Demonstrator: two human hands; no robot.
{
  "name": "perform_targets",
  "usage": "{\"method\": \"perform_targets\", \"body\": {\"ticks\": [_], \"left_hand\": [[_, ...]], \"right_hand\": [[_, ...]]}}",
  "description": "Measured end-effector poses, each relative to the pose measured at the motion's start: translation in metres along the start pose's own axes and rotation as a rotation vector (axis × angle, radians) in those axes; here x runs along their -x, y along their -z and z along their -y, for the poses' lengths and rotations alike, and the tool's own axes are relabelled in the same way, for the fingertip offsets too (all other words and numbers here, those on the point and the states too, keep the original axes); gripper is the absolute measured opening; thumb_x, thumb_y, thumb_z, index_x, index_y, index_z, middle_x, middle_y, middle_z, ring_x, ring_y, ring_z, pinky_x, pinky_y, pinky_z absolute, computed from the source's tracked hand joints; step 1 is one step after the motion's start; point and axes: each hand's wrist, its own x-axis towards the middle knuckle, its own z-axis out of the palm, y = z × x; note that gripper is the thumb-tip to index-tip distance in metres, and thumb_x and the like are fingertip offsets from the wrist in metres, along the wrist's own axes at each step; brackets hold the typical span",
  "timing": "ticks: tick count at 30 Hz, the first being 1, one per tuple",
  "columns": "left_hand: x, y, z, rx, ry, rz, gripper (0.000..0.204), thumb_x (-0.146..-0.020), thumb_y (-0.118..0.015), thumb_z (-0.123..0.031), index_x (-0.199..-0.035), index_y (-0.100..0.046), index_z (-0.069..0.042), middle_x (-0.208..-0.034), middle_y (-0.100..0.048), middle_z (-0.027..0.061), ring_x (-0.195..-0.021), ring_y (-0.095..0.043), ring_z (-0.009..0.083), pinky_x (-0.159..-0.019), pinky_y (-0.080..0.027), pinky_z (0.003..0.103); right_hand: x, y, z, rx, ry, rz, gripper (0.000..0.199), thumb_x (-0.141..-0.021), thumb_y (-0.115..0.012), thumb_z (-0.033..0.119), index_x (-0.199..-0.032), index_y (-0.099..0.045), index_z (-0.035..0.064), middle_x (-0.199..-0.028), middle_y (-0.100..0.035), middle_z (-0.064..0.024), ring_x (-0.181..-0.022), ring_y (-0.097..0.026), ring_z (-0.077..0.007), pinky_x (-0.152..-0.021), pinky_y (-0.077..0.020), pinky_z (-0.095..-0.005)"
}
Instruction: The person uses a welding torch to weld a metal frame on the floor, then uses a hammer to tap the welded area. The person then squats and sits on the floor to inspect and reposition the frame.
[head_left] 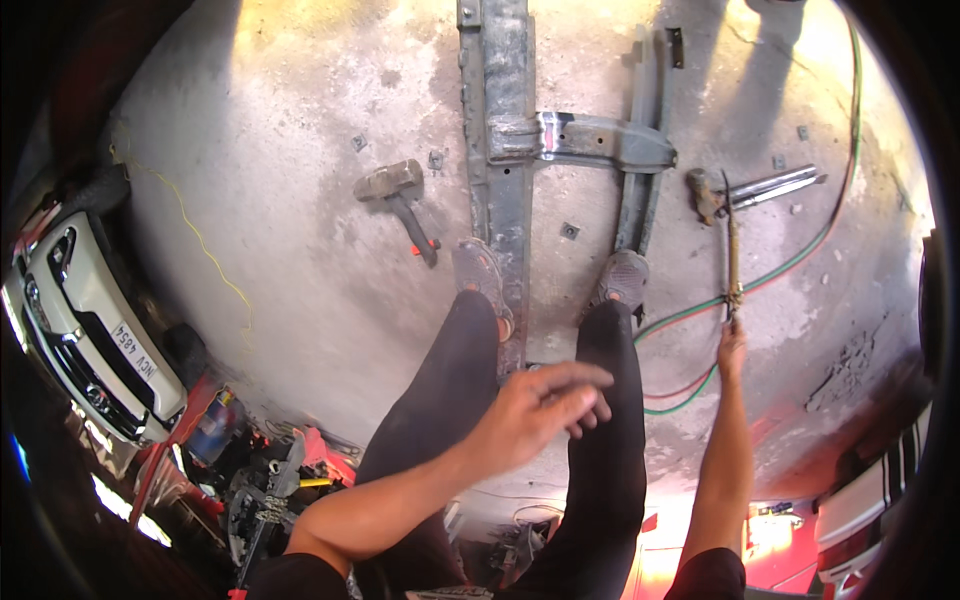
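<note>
My right hand point(733, 352) is closed round the lower end of a brass-coloured gas torch point(734, 250), which points away from me. Green and red hoses point(790, 268) run close by the torch's lower end. Over my right thigh hovers my left hand point(545, 408), holding nothing, its fingers loosely bent and apart. Between my feet and ahead lies a long dark steel beam point(507, 210). A bracket point(585, 140) joins it to a narrower rail point(643, 190) on the right. The bracket has a shiny bare-metal strip near the beam.
A sledgehammer point(390, 182) lies left of the beam. Right of the rail, a rusty hammer head point(703, 195) lies beside shiny metal bars point(775, 187). Small square metal pieces point(570, 231) dot the concrete floor point(300, 250). A car bumper point(110, 330) and piled tools point(275, 490) stand left.
</note>
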Motion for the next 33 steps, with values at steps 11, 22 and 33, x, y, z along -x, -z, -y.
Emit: {"method": "perform_targets", "body": {"ticks": [11, 22, 33], "left_hand": [[0.135, 0.008, 0.059, -0.13, -0.177, -0.399, 0.028, -0.103, -0.057, -0.016, -0.124, -0.063, 0.001, -0.098, -0.072, 0.0091, -0.079, -0.066, 0.0127, -0.07, -0.056, 0.028], [0.377, 0.04, 0.188, 0.206, -0.069, -0.981, 0.031, -0.101, -0.055, -0.017, -0.126, -0.059, 0.002, -0.097, -0.071, 0.0157, -0.076, -0.069, 0.0227, -0.062, -0.059, 0.034], [0.404, -0.04, 0.282, 0.103, -0.148, -0.804, 0.03, -0.099, -0.05, -0.009, -0.121, -0.066, 0.003, -0.093, -0.07, 0.0089, -0.075, -0.066, 0.0127, -0.063, -0.054, 0.03]], "right_hand": [[0.327, 0.122, 0.111, -0.313, -0.007, 0.619, 0.038, -0.094, -0.058, 0.016, -0.127, -0.062, -0.0025, -0.099, -0.072, -0.0284, -0.091, -0.073, -0.0368, -0.08, -0.0562, -0.0433], [0.258, 0.322, 0.232, -0.423, -0.254, 0.609, 0.043, -0.098, -0.051, 0.015, -0.138, -0.055, -0.0028, -0.098, -0.07, -0.0208, -0.069, -0.072, -0.0258, -0.056, -0.0577, -0.0323], [0.236, 0.37, 0.279, -0.327, -0.042, 0.663, 0.045, -0.095, -0.055, 0.013, -0.136, -0.055, -0.0049, -0.091, -0.07, -0.0202, -0.062, -0.07, -0.0263, -0.052, -0.0577, -0.0358]]}}
